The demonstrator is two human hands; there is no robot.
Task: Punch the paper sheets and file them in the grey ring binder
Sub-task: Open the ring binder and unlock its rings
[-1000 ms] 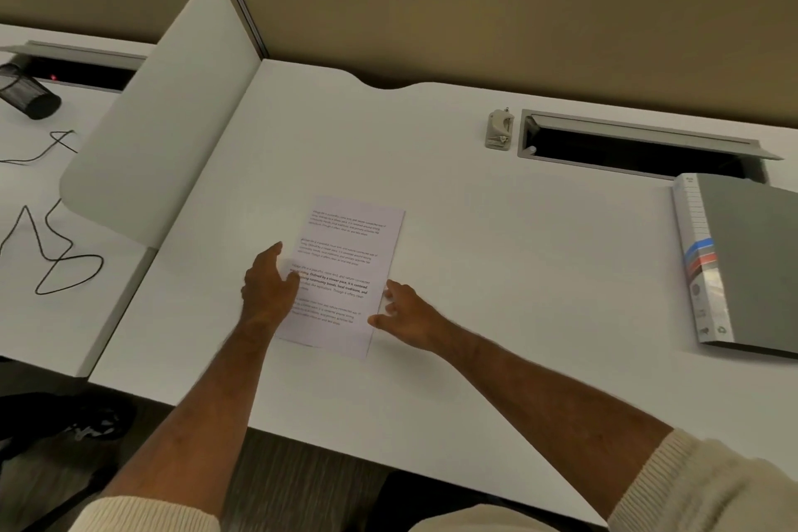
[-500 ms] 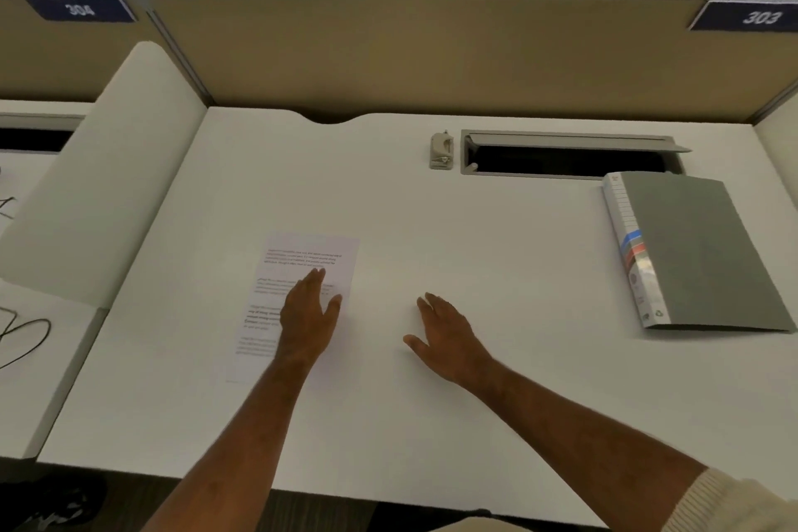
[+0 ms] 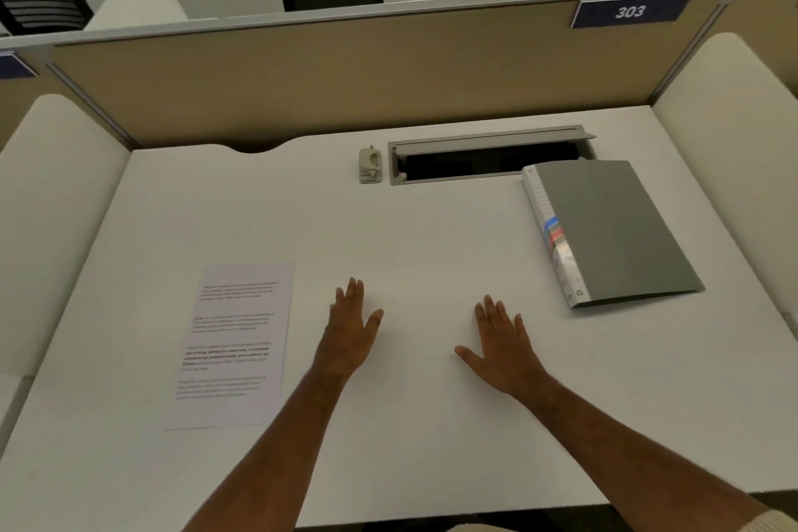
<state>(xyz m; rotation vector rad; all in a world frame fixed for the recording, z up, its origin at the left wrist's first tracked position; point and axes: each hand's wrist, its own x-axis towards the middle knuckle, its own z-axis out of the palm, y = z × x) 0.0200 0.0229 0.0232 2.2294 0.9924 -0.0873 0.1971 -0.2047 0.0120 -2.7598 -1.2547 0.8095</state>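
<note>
Paper sheets (image 3: 235,343) lie left of both hands (empty, flat).

Printed paper sheets (image 3: 235,343) flat left; grey ring binder (image 3: 613,229) closed right; probably a punch (image 3: 370,165) behind.

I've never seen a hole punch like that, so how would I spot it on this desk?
Find the long dark cable slot at the back of the white desk. Beside its left end sits the hole punch, a small beige block, far smaller than the grey ring binder.
</note>
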